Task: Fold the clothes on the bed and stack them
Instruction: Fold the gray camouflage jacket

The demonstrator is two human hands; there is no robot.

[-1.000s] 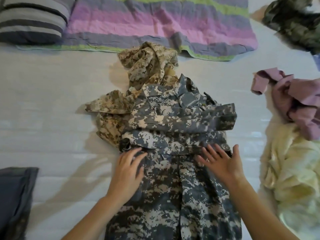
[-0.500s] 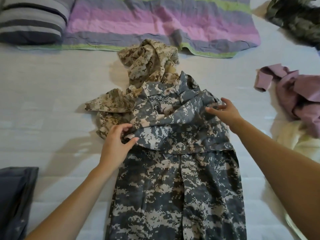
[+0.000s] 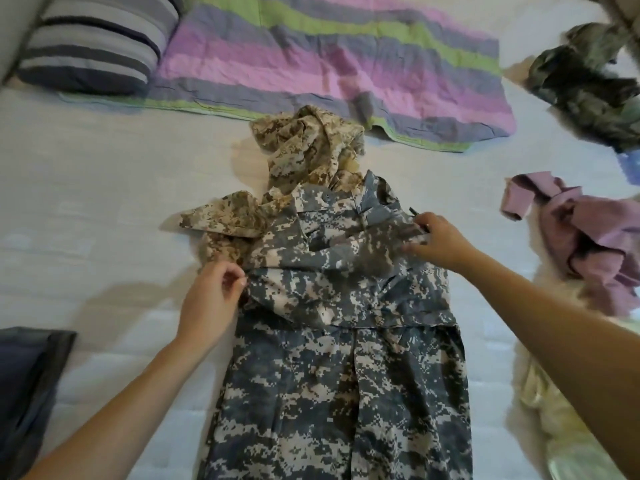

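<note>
The left hand point(image 3: 210, 301) pinches the left edge of a grey camouflage jacket point(image 3: 346, 375) between thumb and curled fingers, right where a sleeve is folded across the chest. The right hand point(image 3: 441, 241) has its fingers bent onto the cloth at the jacket's right shoulder and seems to hold a fold there, though how tight that hold is cannot be told. Between the two grips the jacket's upper part lies bunched and doubled over; below them its lower half stretches flat down the white bed point(image 3: 86, 209) toward the person. Just beyond the left grip, and touching the jacket's collar, a tan camouflage garment point(image 3: 304, 154) lies crumpled — part of it is tucked under the jacket. Out past the right hand sit a purple garment point(image 3: 588, 237) and, nearer the person, a cream one point(image 3: 554, 393). Farther off on that side is a dark green camouflage heap point(image 3: 588, 88). Well beyond both hands lie a striped quilt point(image 3: 346, 64) and a striped pillow point(image 3: 97, 46) — and a dark folded cloth point(image 3: 27, 375) lies outside the left forearm.
</note>
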